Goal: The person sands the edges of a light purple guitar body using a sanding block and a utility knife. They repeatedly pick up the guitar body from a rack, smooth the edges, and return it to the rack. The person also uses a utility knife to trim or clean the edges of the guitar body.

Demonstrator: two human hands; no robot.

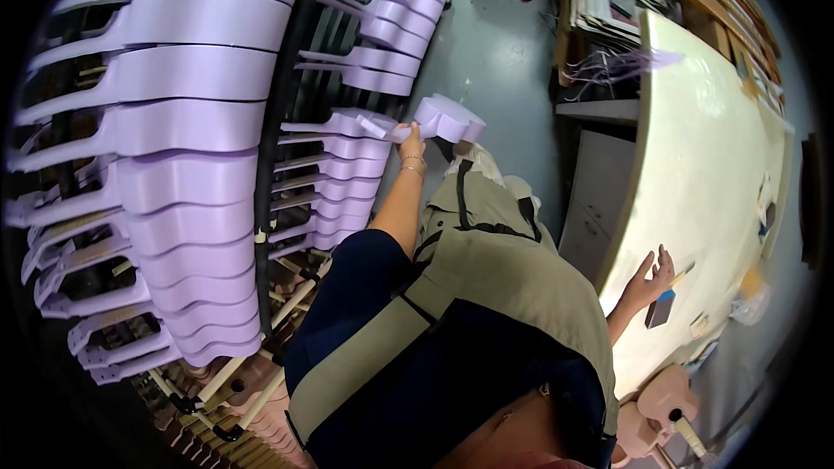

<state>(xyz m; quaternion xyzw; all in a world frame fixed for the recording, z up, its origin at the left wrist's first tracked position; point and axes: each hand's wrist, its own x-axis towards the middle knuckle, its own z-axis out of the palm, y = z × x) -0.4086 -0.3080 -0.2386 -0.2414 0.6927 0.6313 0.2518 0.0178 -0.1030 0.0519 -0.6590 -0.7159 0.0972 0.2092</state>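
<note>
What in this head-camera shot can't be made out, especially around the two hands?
- Left hand: its fingers are hidden behind the lilac guitar body it holds, so the grip is unclear.
- Right hand on the white table: the palm faces down, so contact with the small dark block is uncertain.
- Lower rack: dark, cut off at the rim.

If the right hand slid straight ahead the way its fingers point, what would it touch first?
Probably nothing soon: the right hand rests on the pale worktop, fingers pointing up across bare surface. The dark flat piece lies behind it.
</note>
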